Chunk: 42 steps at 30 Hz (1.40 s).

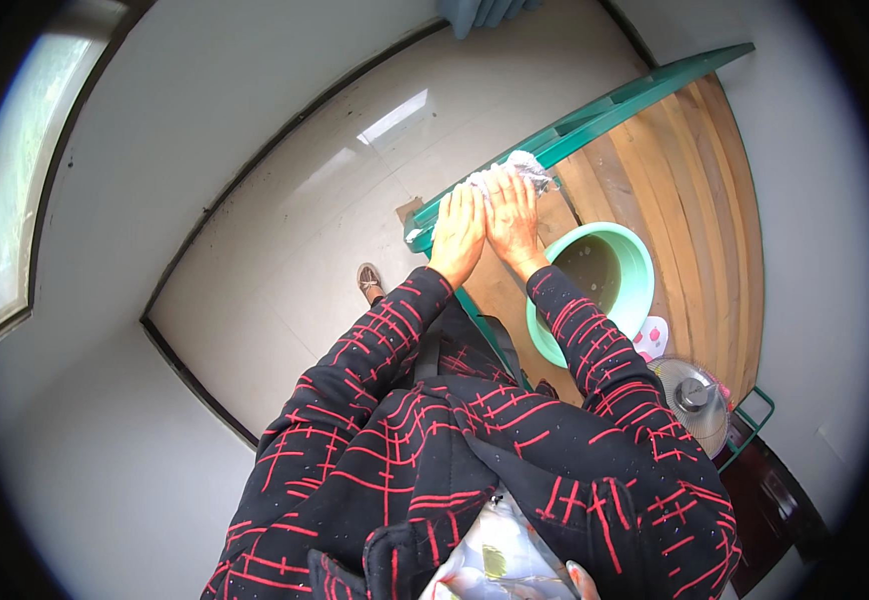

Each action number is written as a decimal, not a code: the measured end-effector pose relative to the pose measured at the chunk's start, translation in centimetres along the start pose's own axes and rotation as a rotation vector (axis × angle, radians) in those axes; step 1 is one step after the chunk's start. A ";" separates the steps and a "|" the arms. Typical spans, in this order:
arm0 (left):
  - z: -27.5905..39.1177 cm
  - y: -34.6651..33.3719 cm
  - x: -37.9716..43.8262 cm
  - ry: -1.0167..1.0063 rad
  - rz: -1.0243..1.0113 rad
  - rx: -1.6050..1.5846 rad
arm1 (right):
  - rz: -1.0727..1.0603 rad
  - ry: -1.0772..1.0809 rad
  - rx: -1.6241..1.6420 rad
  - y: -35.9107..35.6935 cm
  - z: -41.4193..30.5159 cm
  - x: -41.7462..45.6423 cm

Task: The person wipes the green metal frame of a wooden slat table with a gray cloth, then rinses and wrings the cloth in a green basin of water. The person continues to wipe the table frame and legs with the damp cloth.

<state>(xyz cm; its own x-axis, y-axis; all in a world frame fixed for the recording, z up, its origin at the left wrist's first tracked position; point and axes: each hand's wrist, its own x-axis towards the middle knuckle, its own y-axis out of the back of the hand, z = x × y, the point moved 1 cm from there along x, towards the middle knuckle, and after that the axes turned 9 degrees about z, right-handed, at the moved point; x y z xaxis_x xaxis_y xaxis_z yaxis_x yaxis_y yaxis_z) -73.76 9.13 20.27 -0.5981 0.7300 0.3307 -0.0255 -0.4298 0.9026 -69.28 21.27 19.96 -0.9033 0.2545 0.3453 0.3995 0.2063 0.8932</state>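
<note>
My left hand and my right hand lie side by side, palms down, at the green metal rail of a bed-like frame. A wet whitish cloth shows beyond the fingers of my right hand and partly under both hands, against the rail. The fingers are fairly straight and the palms are hidden. Close to my right forearm stands a mint-green plastic basin holding murky brownish water; my sleeve covers part of it.
Wooden slats fill the green frame. Beside the basin are a white item with pink spots and a round wire-caged fan. A shoe is on the tiled floor. Blue fabric hangs at the top.
</note>
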 end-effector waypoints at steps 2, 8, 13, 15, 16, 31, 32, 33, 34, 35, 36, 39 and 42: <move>-1.2 1.3 -2.6 0.045 0.007 -0.070 | -0.028 0.021 0.022 -0.6 -2.6 -1.0; -5.3 2.0 -10.4 0.301 0.048 -0.313 | -0.077 0.156 0.017 -2.1 -10.1 -2.2; -7.3 -0.4 -14.8 0.917 -0.083 -0.821 | -0.253 0.521 -0.081 -7.3 -14.0 -3.8; -8.2 -1.8 -16.3 1.088 -0.105 -0.886 | -0.499 0.511 -0.197 -8.4 -15.2 -4.0; -8.7 -2.6 -17.2 1.154 -0.054 -0.996 | -0.489 0.517 -0.224 -8.5 -15.5 -3.9; -0.4 2.0 -6.5 0.445 0.311 -0.753 | -0.061 0.187 0.152 0.7 -4.8 0.2; 1.0 1.8 -5.5 0.448 0.269 -0.832 | -0.079 0.121 0.174 1.6 -3.5 0.6; 2.2 1.8 -4.7 0.451 0.226 -0.916 | -0.139 0.008 0.259 3.3 -3.4 1.6; 2.7 2.6 -3.8 0.489 0.163 -0.994 | -0.126 0.001 0.278 3.9 -2.7 2.0; 2.9 3.5 -3.1 0.527 0.099 -1.072 | -0.151 -0.058 0.318 4.6 -2.5 2.1; 2.8 4.3 -2.8 0.523 0.167 -1.100 | -0.133 -0.082 0.321 5.6 -3.1 2.5; 1.6 7.0 -3.0 0.514 0.376 -0.976 | -0.090 -0.054 0.380 5.7 -5.3 3.1; -1.5 6.4 -6.7 0.570 0.363 -0.786 | -0.223 0.178 0.293 2.9 -7.8 2.2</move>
<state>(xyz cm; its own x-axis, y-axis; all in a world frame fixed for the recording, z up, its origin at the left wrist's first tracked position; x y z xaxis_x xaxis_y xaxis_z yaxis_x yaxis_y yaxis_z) -71.15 0.67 23.42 -0.9593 0.2153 0.1826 -0.1612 -0.9487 0.2719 -71.33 15.05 25.54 -0.9754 0.0107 0.2203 0.1954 0.5045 0.8410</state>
